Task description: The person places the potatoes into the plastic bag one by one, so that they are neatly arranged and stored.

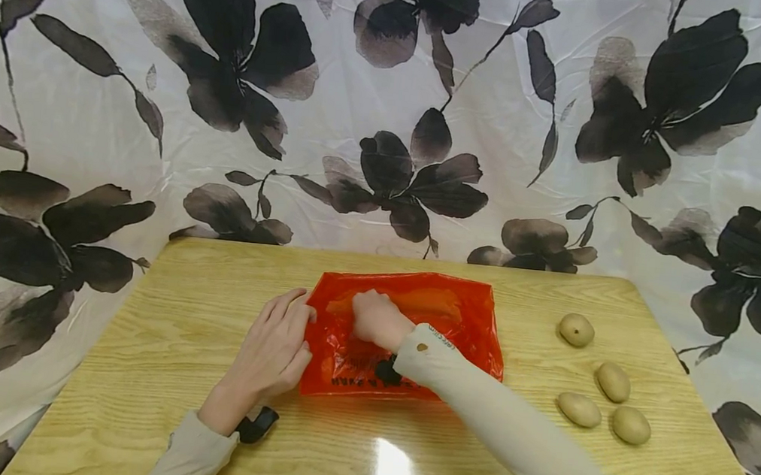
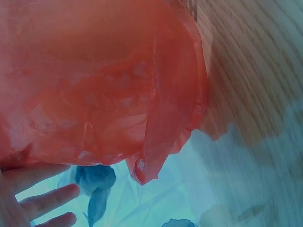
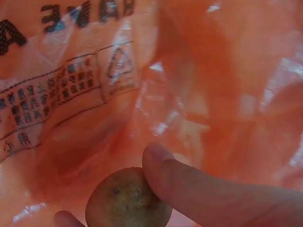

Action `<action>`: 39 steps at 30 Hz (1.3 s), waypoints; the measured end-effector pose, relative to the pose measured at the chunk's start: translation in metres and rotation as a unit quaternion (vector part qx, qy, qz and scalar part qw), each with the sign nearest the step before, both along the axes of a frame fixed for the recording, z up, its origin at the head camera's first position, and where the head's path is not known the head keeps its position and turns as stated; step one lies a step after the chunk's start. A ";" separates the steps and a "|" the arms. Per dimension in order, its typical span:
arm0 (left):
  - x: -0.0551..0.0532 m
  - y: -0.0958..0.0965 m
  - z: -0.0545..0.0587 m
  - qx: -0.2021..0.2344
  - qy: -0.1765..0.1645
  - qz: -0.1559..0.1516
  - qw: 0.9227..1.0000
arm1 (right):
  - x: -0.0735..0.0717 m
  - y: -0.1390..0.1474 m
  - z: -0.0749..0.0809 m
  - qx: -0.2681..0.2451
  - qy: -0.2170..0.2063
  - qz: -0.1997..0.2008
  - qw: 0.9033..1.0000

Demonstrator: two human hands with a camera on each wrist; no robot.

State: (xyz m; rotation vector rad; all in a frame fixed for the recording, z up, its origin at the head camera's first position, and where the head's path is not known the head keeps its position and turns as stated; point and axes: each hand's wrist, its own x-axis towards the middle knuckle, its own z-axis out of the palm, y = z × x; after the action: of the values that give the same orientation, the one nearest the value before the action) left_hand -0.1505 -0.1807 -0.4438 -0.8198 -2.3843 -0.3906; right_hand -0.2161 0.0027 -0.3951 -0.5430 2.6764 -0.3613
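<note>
A red plastic bag point(image 1: 463, 305) with dark printing lies on the table, its mouth spread. My right hand point(image 1: 380, 320) reaches inside it. In the right wrist view, that hand's thumb point(image 3: 180, 177) presses on a brown potato point(image 3: 125, 201), and a fingertip shows on its far side. My left hand point(image 1: 276, 341) holds the bag's left edge. From the left wrist, the bag point(image 2: 94, 94) fills much of the view, with a fingertip showing through the film and the other fingers point(image 2: 49, 201) spread outside.
Several loose potatoes point(image 1: 631, 425) lie on the right side of the wooden table point(image 1: 199, 289). Behind the table hangs a white cloth point(image 1: 323, 112) with dark flowers.
</note>
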 end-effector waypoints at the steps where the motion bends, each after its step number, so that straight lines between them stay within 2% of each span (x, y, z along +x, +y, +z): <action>1: 0.000 0.000 0.000 0.000 0.000 0.000 1.000 | -0.001 -0.001 -0.002 0.001 0.002 0.000 1.000; 7: -0.001 -0.001 0.001 0.000 0.000 0.000 1.000 | -0.003 -0.005 -0.010 0.003 0.005 0.003 1.000; 16: 0.001 0.000 0.002 -0.001 -0.002 0.000 1.000 | -0.006 -0.003 -0.017 0.000 0.038 0.007 0.999; 21: 0.001 0.001 0.002 -0.004 -0.012 0.001 1.000 | -0.009 0.000 -0.021 -0.014 0.052 -0.006 0.999; 24: 0.002 0.002 0.003 -0.007 -0.016 0.002 1.000 | -0.011 0.000 -0.022 -0.014 0.051 -0.008 0.999; 33: 0.001 0.002 0.003 0.000 0.000 -0.002 1.000 | -0.012 0.004 -0.023 -0.013 0.032 -0.006 0.999; 39: 0.000 0.001 0.002 0.005 0.005 -0.003 1.000 | -0.012 0.005 -0.017 -0.020 0.024 -0.001 1.000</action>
State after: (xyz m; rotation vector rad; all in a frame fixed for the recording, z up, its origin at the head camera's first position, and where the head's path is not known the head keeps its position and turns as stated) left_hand -0.1508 -0.1797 -0.4415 -0.8230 -2.3683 -0.4000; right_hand -0.2280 0.0081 -0.4117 -0.5663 2.7209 -0.4084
